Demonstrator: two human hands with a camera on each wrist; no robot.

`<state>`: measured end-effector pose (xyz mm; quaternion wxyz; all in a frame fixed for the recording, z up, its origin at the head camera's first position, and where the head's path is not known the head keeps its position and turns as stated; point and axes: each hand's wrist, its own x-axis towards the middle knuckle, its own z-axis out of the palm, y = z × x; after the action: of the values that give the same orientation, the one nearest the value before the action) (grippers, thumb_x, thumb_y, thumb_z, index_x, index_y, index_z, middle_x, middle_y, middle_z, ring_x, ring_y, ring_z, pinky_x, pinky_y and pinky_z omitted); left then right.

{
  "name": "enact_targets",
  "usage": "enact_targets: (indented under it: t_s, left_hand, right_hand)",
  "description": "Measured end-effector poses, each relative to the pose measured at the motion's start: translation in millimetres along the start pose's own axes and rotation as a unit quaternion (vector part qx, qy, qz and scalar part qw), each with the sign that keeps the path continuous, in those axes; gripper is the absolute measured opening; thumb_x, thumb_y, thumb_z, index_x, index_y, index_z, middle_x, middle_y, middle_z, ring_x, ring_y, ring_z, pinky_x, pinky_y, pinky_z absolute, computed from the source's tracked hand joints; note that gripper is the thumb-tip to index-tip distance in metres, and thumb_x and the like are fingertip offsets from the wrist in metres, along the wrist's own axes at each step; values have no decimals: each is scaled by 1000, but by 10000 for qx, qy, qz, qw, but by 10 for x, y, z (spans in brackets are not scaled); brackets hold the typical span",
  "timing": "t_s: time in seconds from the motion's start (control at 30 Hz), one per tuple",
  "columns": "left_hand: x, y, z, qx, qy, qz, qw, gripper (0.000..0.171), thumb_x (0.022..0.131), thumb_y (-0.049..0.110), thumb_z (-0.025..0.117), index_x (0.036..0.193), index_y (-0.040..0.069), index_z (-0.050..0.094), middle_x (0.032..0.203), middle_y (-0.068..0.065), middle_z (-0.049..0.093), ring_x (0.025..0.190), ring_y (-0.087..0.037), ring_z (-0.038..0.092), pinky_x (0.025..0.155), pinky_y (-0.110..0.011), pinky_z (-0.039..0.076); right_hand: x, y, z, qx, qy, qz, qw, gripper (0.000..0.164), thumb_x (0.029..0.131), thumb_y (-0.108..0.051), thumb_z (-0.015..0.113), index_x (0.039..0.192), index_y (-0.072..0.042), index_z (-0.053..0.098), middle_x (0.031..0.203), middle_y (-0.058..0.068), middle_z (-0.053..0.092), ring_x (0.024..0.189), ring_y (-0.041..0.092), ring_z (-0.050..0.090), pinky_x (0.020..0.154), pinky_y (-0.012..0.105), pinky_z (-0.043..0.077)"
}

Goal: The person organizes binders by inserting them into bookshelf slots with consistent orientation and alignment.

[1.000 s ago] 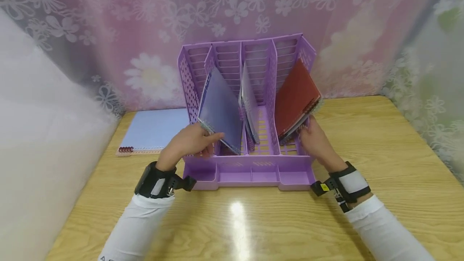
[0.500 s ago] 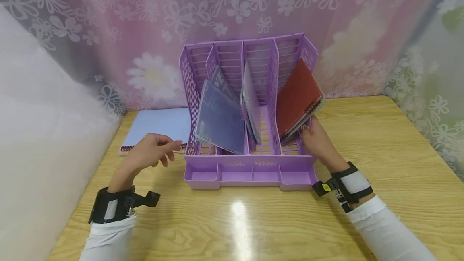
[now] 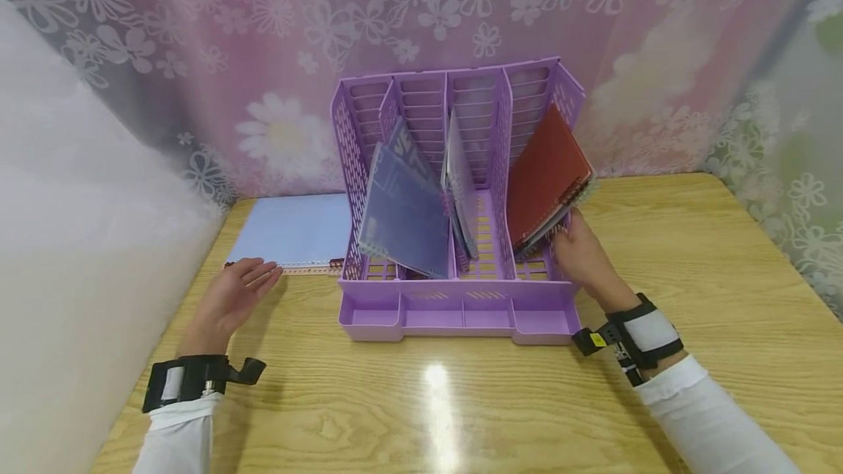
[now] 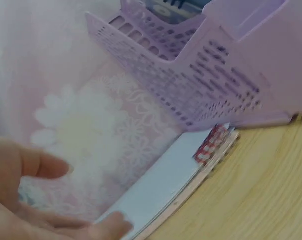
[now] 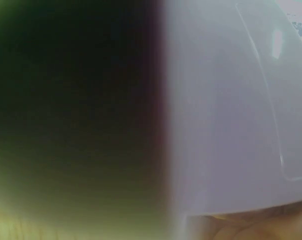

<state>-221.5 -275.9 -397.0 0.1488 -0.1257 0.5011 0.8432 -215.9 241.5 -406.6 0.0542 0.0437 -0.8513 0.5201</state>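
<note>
A purple file rack (image 3: 461,287) with upright dividers stands on the table. My left hand (image 3: 227,302) has its fingers extended at the near left corner of a light blue spiral notebook (image 3: 293,229), which lies flat at the rack's left. In the left wrist view its thumb is spread from the fingers, with nothing between them. My right hand (image 3: 582,254) grips the rack's right side wall near the front; its fingertips are mostly hidden. A dark blue notebook (image 3: 405,211) leans tilted in the rack's left part. A red spiral notebook (image 3: 549,174) leans in the rightmost slot.
Thin pale notebooks (image 3: 463,185) stand near the rack's middle divider. Shallow trays (image 3: 431,317) run along its front. Behind it hangs a flowered curtain (image 3: 283,42). The wooden table (image 3: 369,401) extends in front and to the right.
My left hand has let go of the dark blue notebook, which now leans left in the rack, and has moved left to the light blue notebook. My right hand stays at the rack.
</note>
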Motion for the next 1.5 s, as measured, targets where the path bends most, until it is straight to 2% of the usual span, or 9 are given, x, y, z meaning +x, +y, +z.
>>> enact_targets:
  t_s: [0.17,0.43,0.57,0.77,0.93,1.03,1.17,1.27,1.5]
  left_hand:
    - [49,-75,47,-430,185,-25,9989,66,102,8,28,148,8,-20,155,-15,-18,143,-25,4,108,-22,24]
    - [74,-171,88,-280,546,107,9981,63,103,7,21,147,10,-24,155,-19,-9,143,-25,9,107,-22,26]
    - [83,-178,93,-884,365,35,9954,63,102,6,17,144,10,-29,154,-16,-17,143,-23,1,109,-22,22]
    - [110,-134,140,-2226,249,-254,9743,66,100,7,17,144,17,-31,154,-4,-25,143,-18,-6,112,-24,16]
    - [155,-124,165,-2762,615,-407,9583,69,101,9,27,148,22,-22,156,0,-15,143,-17,2,110,-25,22]
    - [180,-118,168,-2827,839,-464,9544,70,101,9,32,150,22,-17,157,0,-7,142,-17,8,108,-25,26]
    - [226,-107,176,-2632,962,-357,9593,69,101,8,32,151,24,-14,155,2,-2,141,-15,13,107,-22,28]
    - [284,-108,196,-2528,797,-213,9640,70,101,7,32,150,25,-14,155,4,-5,140,-11,11,106,-20,28]
    - [535,-156,249,-2259,475,197,9728,67,102,14,37,153,25,-5,158,2,-5,142,-11,6,109,-24,24]
  right_hand:
    - [1,-18,7,6,-2,37,10000,55,97,1,28,149,5,9,147,32,24,135,41,21,109,56,18]
    - [14,-26,11,-83,43,121,9999,53,96,2,27,147,8,12,145,34,27,130,38,26,106,55,23]
    - [12,-20,9,-60,31,128,9999,52,97,2,26,147,8,12,144,34,27,124,38,30,101,54,27]
    - [13,-16,4,-10,28,118,9999,53,97,2,26,147,7,10,146,33,25,128,38,28,104,54,25]
    - [4,-14,13,50,54,80,9999,53,97,2,26,147,7,11,145,32,27,125,38,31,101,53,28]
    - [-1,-14,19,67,66,65,9999,52,97,2,26,147,7,12,143,32,29,123,39,34,99,52,31]
    - [-3,-27,21,62,62,69,9999,52,97,3,26,147,7,13,144,33,29,130,41,29,106,54,26]
    - [-7,-38,18,57,50,76,9999,53,96,4,26,147,8,11,145,34,26,134,41,22,110,55,18]
    - [-4,-21,16,123,19,3,9999,57,95,6,27,148,6,9,147,33,23,136,42,21,109,55,18]
